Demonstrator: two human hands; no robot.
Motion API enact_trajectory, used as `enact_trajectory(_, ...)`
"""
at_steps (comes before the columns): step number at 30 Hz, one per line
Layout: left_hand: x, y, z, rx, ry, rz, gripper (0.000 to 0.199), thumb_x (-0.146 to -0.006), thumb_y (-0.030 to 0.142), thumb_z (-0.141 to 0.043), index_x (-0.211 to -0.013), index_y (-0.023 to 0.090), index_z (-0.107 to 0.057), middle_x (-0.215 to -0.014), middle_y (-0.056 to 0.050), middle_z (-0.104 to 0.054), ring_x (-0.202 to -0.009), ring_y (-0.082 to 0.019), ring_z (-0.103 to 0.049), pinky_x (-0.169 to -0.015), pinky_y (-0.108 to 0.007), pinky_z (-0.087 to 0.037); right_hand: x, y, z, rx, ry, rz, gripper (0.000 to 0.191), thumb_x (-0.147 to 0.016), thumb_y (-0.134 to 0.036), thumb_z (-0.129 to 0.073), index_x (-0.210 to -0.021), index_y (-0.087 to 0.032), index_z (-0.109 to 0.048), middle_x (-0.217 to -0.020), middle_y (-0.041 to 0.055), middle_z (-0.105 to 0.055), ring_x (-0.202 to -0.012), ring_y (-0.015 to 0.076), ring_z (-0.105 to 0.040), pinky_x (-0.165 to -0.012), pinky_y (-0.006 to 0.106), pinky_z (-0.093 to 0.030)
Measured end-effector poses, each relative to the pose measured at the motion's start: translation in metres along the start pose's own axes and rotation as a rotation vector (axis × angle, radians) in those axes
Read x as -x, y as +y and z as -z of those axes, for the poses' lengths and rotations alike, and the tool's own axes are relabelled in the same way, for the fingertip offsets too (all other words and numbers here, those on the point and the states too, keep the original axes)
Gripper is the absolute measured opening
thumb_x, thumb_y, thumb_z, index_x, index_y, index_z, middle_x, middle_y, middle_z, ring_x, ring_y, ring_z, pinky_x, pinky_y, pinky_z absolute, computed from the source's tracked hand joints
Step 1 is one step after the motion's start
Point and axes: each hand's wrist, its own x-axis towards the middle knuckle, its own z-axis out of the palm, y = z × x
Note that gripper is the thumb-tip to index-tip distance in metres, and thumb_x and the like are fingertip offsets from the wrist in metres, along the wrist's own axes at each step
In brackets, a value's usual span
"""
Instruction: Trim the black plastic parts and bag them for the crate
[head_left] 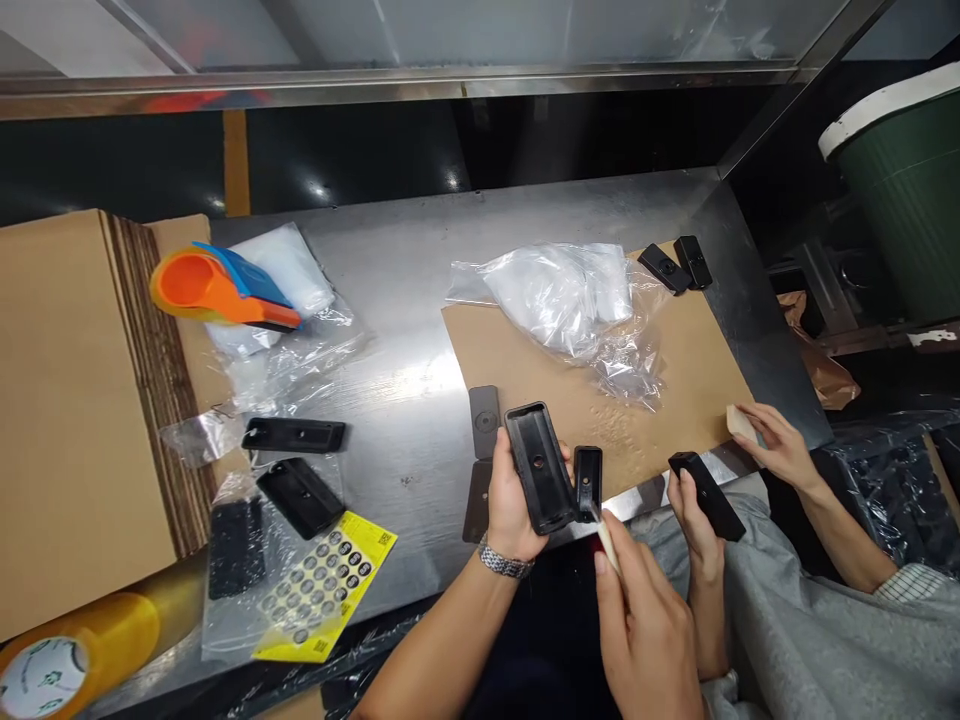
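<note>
My left hand (514,512), a patterned band on its wrist, is wrapped around a black rectangular plastic shell (538,465). Its hollow side faces up and shows a small hole in the floor. My right hand (649,620) pinches a slim tool with a pale handle (609,548); its thin tip reaches toward the lower edge of the shell, though contact is unclear. Just right of the shell is a smaller black hollow piece (588,478), its support partly hidden. Flat dark pieces (484,420) lie left of my left hand.
A co-worker at right holds a black block (709,495) and a pale pad (742,425). Cardboard (697,370) bears clear plastic bags (559,295) and black parts (664,268). At left are stacked cardboard (67,400), an orange tape dispenser (225,288), black shells (300,497) and a yellow sticker sheet (367,540).
</note>
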Motion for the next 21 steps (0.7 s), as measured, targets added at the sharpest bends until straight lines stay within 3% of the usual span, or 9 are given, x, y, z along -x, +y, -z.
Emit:
enact_trajectory(3,-0.003,0.0,0.001,0.002,-0.039,0.057,0.057,-0.077,0.06,-0.033,-0.068,0.011,-0.061,-0.058,-0.005,-0.058,-0.051,-0.013,-0.053,-0.045,-0.022,-0.043,0.059,-0.074,-0.033,-0.028,-0.047,-0.039,0.04,-0.085,-0.042,-0.027,-0.103,-0.029,-0.061,-0.092,0.0068,-0.063,-0.098,0.0248,-0.057,-0.083,0.045,-0.047)
enact_trajectory(5,-0.005,-0.001,0.002,-0.013,-0.049,0.087,0.053,-0.078,0.058,-0.034,-0.07,0.012,-0.062,-0.058,-0.006,-0.059,-0.052,-0.013,-0.054,-0.046,-0.022,-0.043,0.095,-0.125,-0.055,-0.073,-0.095,-0.184,0.043,-0.087,-0.04,-0.025,-0.104,-0.023,-0.06,-0.099,0.0099,-0.062,-0.099,0.0241,-0.056,-0.082,0.042,-0.047)
enact_trajectory(7,-0.007,-0.002,0.004,-0.036,-0.051,0.129,0.052,-0.078,0.057,-0.034,-0.071,0.013,-0.062,-0.059,-0.006,-0.06,-0.053,-0.014,-0.055,-0.046,-0.022,-0.042,0.117,-0.165,-0.07,-0.084,-0.131,-0.239,0.036,-0.085,-0.036,-0.035,-0.111,-0.02,-0.054,-0.105,0.011,-0.06,-0.096,0.0222,-0.057,-0.079,0.035,-0.049)
enact_trajectory(9,-0.01,-0.003,0.007,-0.061,-0.05,0.151,0.052,-0.079,0.058,-0.033,-0.073,0.014,-0.061,-0.059,-0.006,-0.06,-0.053,-0.014,-0.055,-0.047,-0.022,-0.042,0.124,-0.188,-0.076,-0.129,-0.16,-0.303,0.033,-0.085,-0.034,-0.038,-0.109,-0.019,-0.054,-0.102,0.0101,-0.062,-0.092,0.0201,-0.058,-0.076,0.032,-0.049)
enact_trajectory(11,-0.015,-0.006,0.011,-0.125,-0.042,0.154,0.055,-0.077,0.061,-0.031,-0.074,0.014,-0.06,-0.059,-0.006,-0.059,-0.052,-0.014,-0.055,-0.048,-0.023,-0.043,0.122,-0.193,-0.077,-0.169,-0.162,-0.346,0.031,-0.085,-0.035,-0.039,-0.106,-0.019,-0.055,-0.1,0.0087,-0.062,-0.092,0.0189,-0.058,-0.077,0.03,-0.048)
enact_trajectory(13,-0.024,-0.01,0.019,-0.328,-0.011,0.096,0.059,-0.076,0.065,-0.028,-0.076,0.014,-0.058,-0.058,-0.006,-0.058,-0.051,-0.014,-0.054,-0.049,-0.025,-0.043,0.117,-0.187,-0.076,-0.194,-0.164,-0.382,0.032,-0.084,-0.037,-0.04,-0.106,-0.019,-0.055,-0.096,0.0073,-0.063,-0.089,0.0176,-0.059,-0.075,0.028,-0.048)
enact_trajectory(17,-0.059,-0.021,0.039,-0.95,0.138,-0.317,0.041,-0.077,0.054,-0.039,-0.088,0.016,-0.051,-0.069,-0.005,-0.059,-0.065,-0.018,-0.058,-0.062,-0.032,-0.046,0.115,-0.17,-0.08,-0.241,-0.177,-0.485,0.037,-0.084,-0.041,-0.039,-0.109,-0.018,-0.053,-0.071,0.0021,-0.061,-0.061,0.0125,-0.057,-0.055,0.022,-0.047)
enact_trajectory(21,-0.1,-0.028,0.052,-1.166,0.184,-0.499,0.02,-0.075,0.033,-0.051,-0.086,0.017,-0.055,-0.081,-0.008,-0.059,-0.084,-0.023,-0.055,-0.083,-0.039,-0.039,0.118,-0.162,-0.088,-0.27,-0.158,-0.506,0.039,-0.084,-0.042,-0.039,-0.11,-0.017,-0.052,-0.061,-0.0014,-0.055,-0.048,0.0091,-0.05,-0.046,0.019,-0.042)
